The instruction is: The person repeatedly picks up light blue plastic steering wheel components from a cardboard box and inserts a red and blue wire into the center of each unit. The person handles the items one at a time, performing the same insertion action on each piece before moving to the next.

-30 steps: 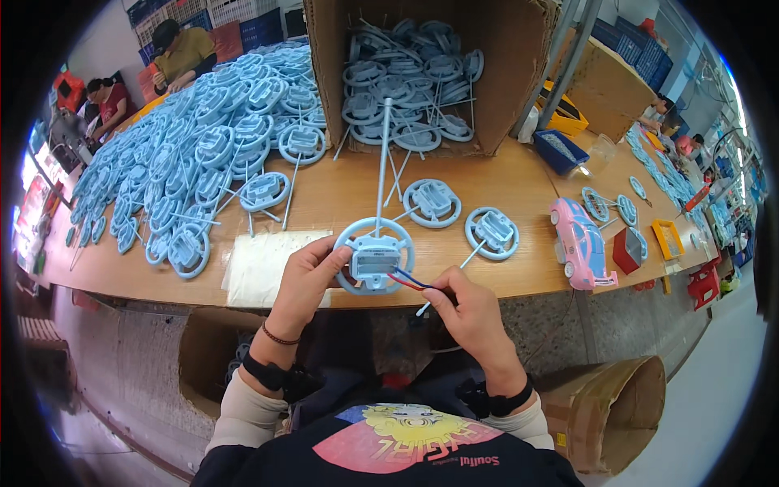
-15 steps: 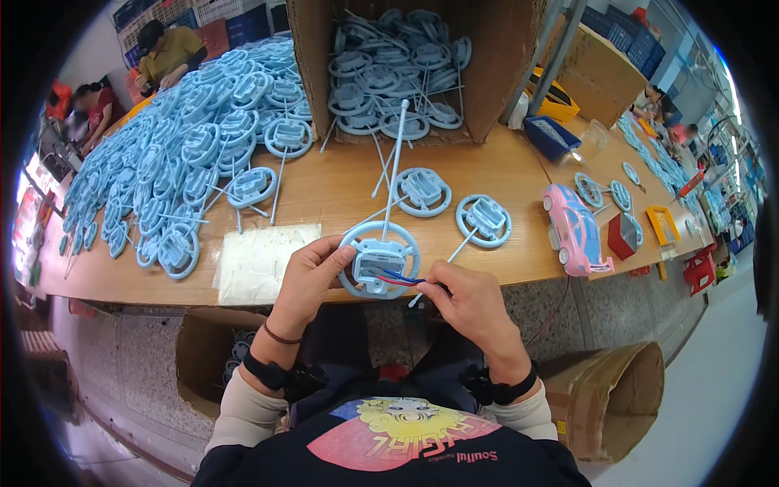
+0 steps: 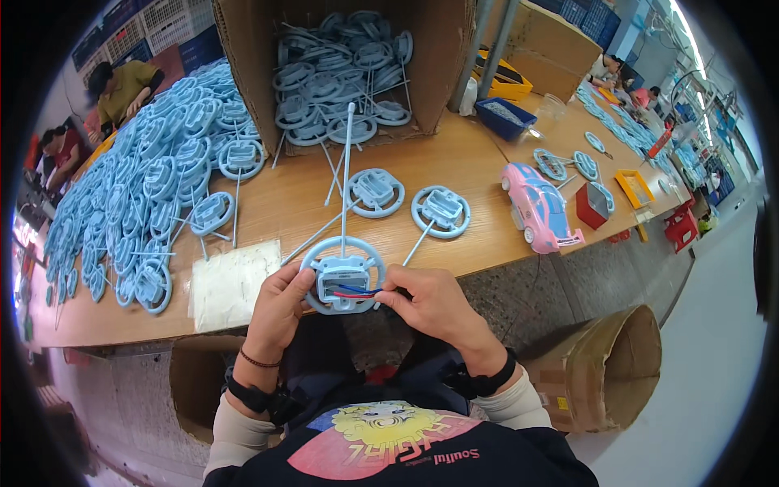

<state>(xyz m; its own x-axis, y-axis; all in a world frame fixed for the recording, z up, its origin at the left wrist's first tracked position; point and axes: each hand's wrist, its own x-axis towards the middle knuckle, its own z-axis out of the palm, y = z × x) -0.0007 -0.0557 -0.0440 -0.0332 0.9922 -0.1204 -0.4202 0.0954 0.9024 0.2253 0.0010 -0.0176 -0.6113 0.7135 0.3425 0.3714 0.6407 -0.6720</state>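
A light-blue toy steering wheel [image 3: 345,265] with a long thin rod is held over the table's front edge, its open central housing facing me. My left hand [image 3: 280,302] grips the left rim between thumb and fingers. Red and blue wires [image 3: 354,291] lie across the housing. At the right rim, my right hand [image 3: 430,304] pinches their ends between thumb and forefinger; the very tips are hidden. Behind the held wheel lie two similar wheels, one steering wheel [image 3: 375,193] straight beyond it and another steering wheel [image 3: 441,213] to the right.
A big heap of steering wheels [image 3: 154,195] covers the table's left. More fill a cardboard box [image 3: 450,73]. A pink toy car [image 3: 535,207], red box [image 3: 592,207], yellow tray [image 3: 634,189] and blue bin [image 3: 505,118] stand right. A cardboard container [image 3: 608,369] is on the floor. Co-workers sit far off.
The whole view has shifted, so the table's contents appear farther left. My right fingertips are slightly closer to the housing, still on the wires. The left hand keeps its grip on the rim.
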